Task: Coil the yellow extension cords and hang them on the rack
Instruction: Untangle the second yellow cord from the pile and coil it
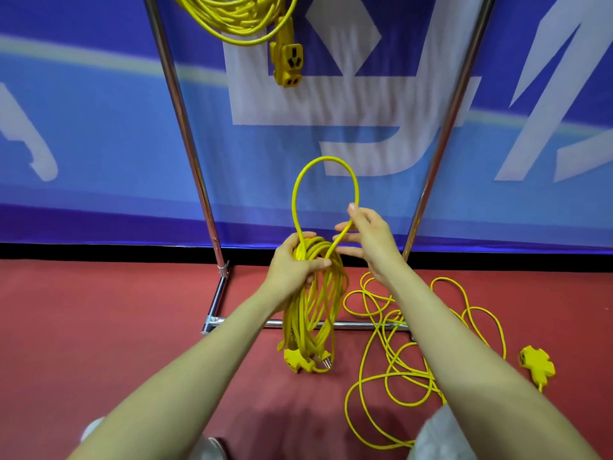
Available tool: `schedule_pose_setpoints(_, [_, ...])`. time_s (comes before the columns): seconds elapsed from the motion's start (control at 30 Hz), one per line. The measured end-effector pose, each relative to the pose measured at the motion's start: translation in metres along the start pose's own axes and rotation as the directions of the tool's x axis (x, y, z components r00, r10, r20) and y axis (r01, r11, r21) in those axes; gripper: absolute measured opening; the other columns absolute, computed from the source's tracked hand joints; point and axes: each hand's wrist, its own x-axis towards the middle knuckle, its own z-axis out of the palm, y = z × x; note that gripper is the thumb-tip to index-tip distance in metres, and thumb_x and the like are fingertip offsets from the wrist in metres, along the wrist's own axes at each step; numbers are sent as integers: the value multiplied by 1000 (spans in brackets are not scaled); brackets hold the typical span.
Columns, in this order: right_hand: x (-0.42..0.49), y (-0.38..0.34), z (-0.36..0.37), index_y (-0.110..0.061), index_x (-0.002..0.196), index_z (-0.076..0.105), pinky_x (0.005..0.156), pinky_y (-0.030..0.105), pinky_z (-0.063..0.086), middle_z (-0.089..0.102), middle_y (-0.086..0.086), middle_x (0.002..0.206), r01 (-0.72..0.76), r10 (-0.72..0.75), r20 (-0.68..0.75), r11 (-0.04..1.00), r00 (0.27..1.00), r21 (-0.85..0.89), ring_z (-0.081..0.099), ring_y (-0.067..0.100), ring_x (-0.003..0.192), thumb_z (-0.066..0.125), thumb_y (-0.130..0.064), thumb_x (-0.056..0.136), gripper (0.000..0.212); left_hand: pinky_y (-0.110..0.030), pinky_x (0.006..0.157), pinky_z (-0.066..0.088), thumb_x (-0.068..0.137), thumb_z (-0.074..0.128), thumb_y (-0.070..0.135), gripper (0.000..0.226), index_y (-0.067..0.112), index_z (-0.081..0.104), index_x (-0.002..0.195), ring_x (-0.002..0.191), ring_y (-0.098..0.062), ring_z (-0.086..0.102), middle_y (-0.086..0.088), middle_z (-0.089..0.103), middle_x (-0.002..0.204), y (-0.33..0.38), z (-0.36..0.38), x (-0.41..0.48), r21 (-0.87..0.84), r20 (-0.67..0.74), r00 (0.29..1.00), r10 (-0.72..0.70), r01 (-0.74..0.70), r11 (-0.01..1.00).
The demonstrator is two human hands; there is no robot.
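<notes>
- The rack's left upright (185,134) stands on the red floor (99,327), in front of a blue banner (83,127).
- A hung coil (232,18) shows at the top edge between the uprights, with its socket block (288,63) dangling below it. I judge one cord finished. The bar that carries it is out of view.
- The left hand (292,263) is clenched around the top of the coiled cord (311,310), which hangs from the fist in front of the rack's base bar (358,324). I judge this grip keeps the turns gathered. The cord's plug and socket sit at the bottom of the bundle, and I cannot tell whether they touch the floor.
- A single loop (323,161) stands up above the fist, and I read it as the part meant to go over the rack.
- The right hand (368,237) pinches the strand coming down from that loop, just beside the bundle. I judge it is shaping or tightening the loop.
- The right upright (454,111) leans across the banner.
- A loose cord (398,360) sprawls on the floor to the right of the bundle. Its floor socket (537,365) lies well apart at the far right, and neither is held or coiled.
- Writing: the banner carries large white shapes cut off by the frame, and I cannot read them. I can make out no brand on either socket.
</notes>
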Motion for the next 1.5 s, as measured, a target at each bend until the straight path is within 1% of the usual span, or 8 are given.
schedule_pose_setpoints(0.13, [-1,20,-5,-12,99,45,56,27,50,57,8,85,-12,16,27,991,1000,-130,58,19,67,39,-21,100,12,-18,37,33,74,73,-10,48,13,53,111,34,-9,38,-3,55,58,13,3,3,-110,-89,996,15,-25,994])
schedule_pose_setpoints(0.27, [-7,55,-10,-10,103,60,67,16,48,62,3,95,98,109,381,869,918,-484,58,10,82,50,4,89,22,-18,36,32,78,69,-10,44,11,49,111,34,-8,36,-9,54,66,25,0,5,-188,-138,990,12,-38,981])
schedule_pose_setpoints(0.4, [-15,68,6,-13,96,65,77,23,47,67,3,93,236,149,541,782,828,-577,57,0,80,54,-10,95,12,-18,36,33,79,69,-9,45,11,49,114,35,-7,37,-7,51,68,31,-1,3,-214,-140,990,4,-34,976])
schedule_pose_setpoints(0.6, [-8,62,2,-17,87,55,76,34,50,63,-2,72,161,30,329,829,944,-536,61,11,70,39,-14,101,21,-21,39,37,81,73,1,82,19,25,144,39,-8,39,-4,48,63,37,-12,4,-114,-58,998,14,-21,993])
schedule_pose_setpoints(0.77, [5,57,-25,-11,103,53,69,33,41,58,7,71,151,-107,107,679,988,-719,57,28,70,39,-18,100,17,-21,40,37,84,72,13,105,30,-7,152,40,-9,40,-17,55,82,38,-22,-1,-1,12,998,68,-68,998])
schedule_pose_setpoints(0.97, [7,56,-38,-6,116,30,68,34,35,54,17,90,2,-131,-87,564,988,-826,54,35,79,37,-18,101,21,-23,44,37,87,69,14,73,43,28,139,45,-14,36,-18,59,88,49,-46,-8,2,46,980,191,-191,981])
schedule_pose_setpoints(1.23, [16,68,-62,-15,111,62,85,39,46,66,15,108,-60,-4,-63,259,998,-964,60,36,103,51,-19,95,19,-20,43,30,79,67,23,75,51,30,138,42,-12,30,-8,69,84,63,-60,-20,-145,112,962,248,-231,962])
schedule_pose_setpoints(1.5, [10,91,-65,-23,120,63,92,36,47,62,8,125,-59,225,-42,67,973,-996,57,29,117,47,-16,96,30,-14,39,27,83,55,25,46,31,50,128,37,-4,29,-6,64,79,70,-57,-22,-369,166,956,243,-169,914])
